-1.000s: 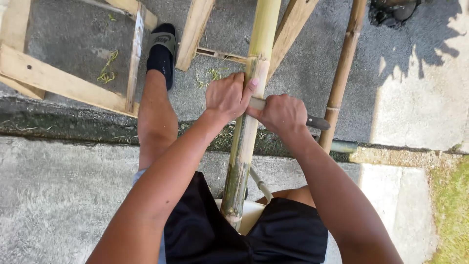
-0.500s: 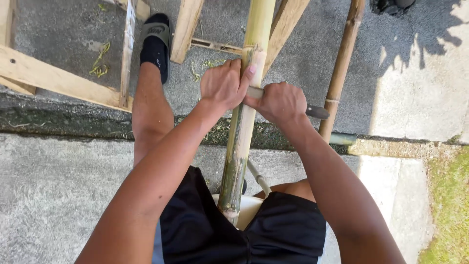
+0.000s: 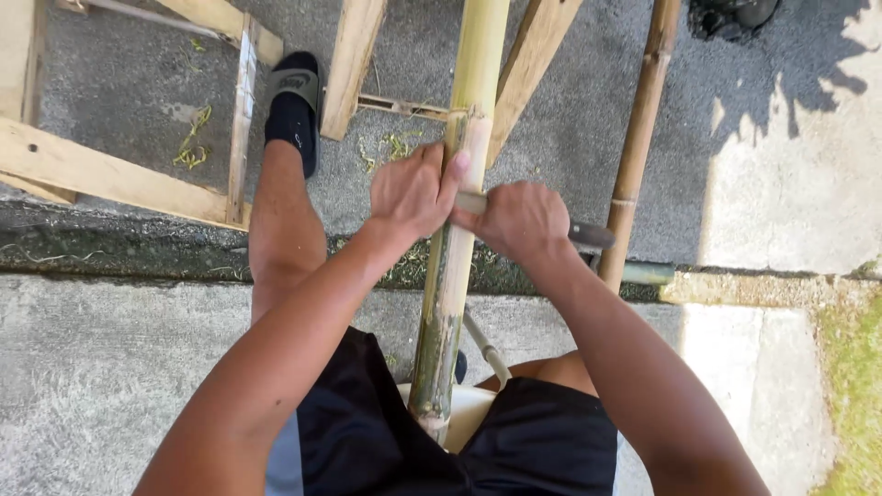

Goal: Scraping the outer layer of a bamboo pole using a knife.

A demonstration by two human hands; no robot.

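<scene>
Two hands work on one bamboo pole (image 3: 469, 138), which runs from between the seated person's knees out over the asphalt, resting toward a wooden frame (image 3: 110, 174). Left hand (image 3: 413, 193) is clenched against the pole's near side, thumb pressed along it. Right hand (image 3: 519, 219) is closed on a knife (image 3: 588, 235) whose dark end sticks out to the right; the blade crosses the pole between the two hands. Below the hands the pole looks scraped, grey-green and rough; above them the skin is smooth yellow-green, so by my judgement much of the upper length remains untouched. Green shavings (image 3: 395, 145) lie on the ground. A second, browner bamboo pole (image 3: 638, 138) stands just beside.
</scene>
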